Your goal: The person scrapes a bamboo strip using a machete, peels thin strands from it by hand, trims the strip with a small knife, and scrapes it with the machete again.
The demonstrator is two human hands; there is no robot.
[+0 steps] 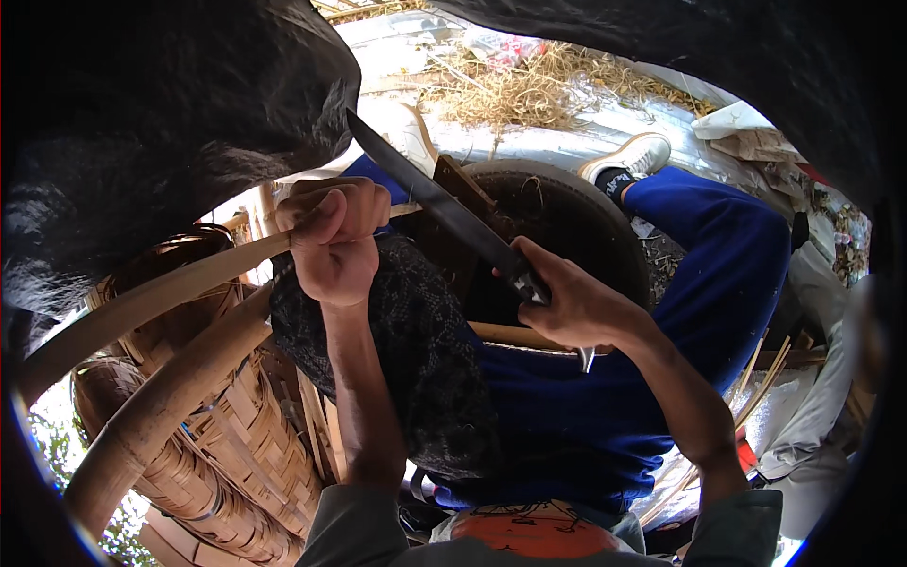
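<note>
Two hands work one bamboo strip [161, 293]: the left hand [333, 241] wraps it in a tight fist, thumb along the top, while the right hand [576, 307] has its grip pressed closed around the handle of a long knife [444, 203]. The dark blade runs from that hand up toward 11 o'clock, crossing just behind the left fist, so the step looks like shaving or splitting the strip near the held end. A next stroke would call for a firm hold on the strip and a blade kept angled away from the left knuckles. The strip is pale, smooth and curved, sweeping down toward 8 o'clock. Below it at 7 o'clock sit woven baskets [236, 444], ribbed and tan, with a thick round rim. A dark patterned cloth [416, 331] drapes over the lap, over blue trousers [680, 283]. A black tyre [567, 213] lies near 1 o'clock, with dry straw [529, 90] beyond at 12 o'clock.
</note>
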